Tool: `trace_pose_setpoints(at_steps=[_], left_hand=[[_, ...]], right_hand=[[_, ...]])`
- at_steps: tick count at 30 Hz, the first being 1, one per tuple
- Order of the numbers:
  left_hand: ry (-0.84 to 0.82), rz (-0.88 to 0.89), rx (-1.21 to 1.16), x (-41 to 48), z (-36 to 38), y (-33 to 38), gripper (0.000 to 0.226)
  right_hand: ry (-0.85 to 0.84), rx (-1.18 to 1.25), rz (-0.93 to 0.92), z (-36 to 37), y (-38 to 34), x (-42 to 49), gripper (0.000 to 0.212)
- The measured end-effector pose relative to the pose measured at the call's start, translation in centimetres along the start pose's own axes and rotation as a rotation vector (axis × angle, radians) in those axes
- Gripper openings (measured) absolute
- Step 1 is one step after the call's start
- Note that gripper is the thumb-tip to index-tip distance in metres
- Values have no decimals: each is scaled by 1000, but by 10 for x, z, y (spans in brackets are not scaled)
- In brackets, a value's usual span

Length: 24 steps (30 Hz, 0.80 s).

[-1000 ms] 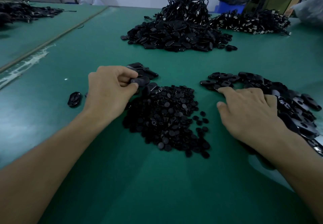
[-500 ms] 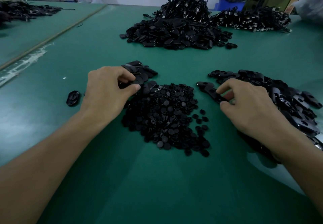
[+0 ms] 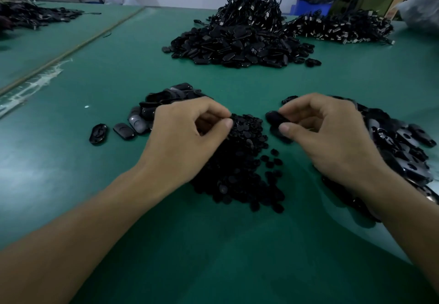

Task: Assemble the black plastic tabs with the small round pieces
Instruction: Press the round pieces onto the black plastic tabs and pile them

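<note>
Here, smooth black oval tab (image 3: 276, 119) in right hand (image 3: 332, 137)

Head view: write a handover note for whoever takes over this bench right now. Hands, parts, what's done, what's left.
Left hand: thumb and forefinger pinch at the far edge of the small round pieces, apparently on one.
Right hand: pinches one black tab just right of that heap.
Supply: the loose tab pile lies under and beyond the right wrist.
Done: a smaller tab group lies behind the left hand; whether those are fitted is unclear.
Left: join a round piece to the held tab, then work through the loose tab pile.
</note>
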<state>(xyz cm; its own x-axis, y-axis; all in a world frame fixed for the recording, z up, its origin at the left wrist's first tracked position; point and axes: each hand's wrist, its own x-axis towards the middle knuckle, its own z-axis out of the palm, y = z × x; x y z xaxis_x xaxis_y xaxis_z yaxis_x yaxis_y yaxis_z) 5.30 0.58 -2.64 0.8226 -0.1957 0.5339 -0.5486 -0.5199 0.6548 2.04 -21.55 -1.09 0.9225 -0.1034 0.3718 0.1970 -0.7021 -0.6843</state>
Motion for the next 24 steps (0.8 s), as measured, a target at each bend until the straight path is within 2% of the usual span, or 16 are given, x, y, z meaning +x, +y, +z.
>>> trace_pose_setpoints(at_steps=[3, 8, 16, 19, 24], left_hand=[[-46, -30, -171, -3, 6, 6, 14], [-142, -133, -373, -2, 9, 5, 18], [-145, -175, -562, -1, 9, 9, 23], [-133, -181, -583, 0, 8, 11, 24], [-95, -186, -623, 0, 9, 11, 20]], right_hand=[[-124, 297, 3, 5, -8, -2, 26], [-202, 527, -9, 8, -16, -5, 24], [-138, 509, -6, 11, -15, -5, 19], [-168, 451, 26, 11, -13, -5, 9], [-208, 544, 51, 11, -16, -6, 10]])
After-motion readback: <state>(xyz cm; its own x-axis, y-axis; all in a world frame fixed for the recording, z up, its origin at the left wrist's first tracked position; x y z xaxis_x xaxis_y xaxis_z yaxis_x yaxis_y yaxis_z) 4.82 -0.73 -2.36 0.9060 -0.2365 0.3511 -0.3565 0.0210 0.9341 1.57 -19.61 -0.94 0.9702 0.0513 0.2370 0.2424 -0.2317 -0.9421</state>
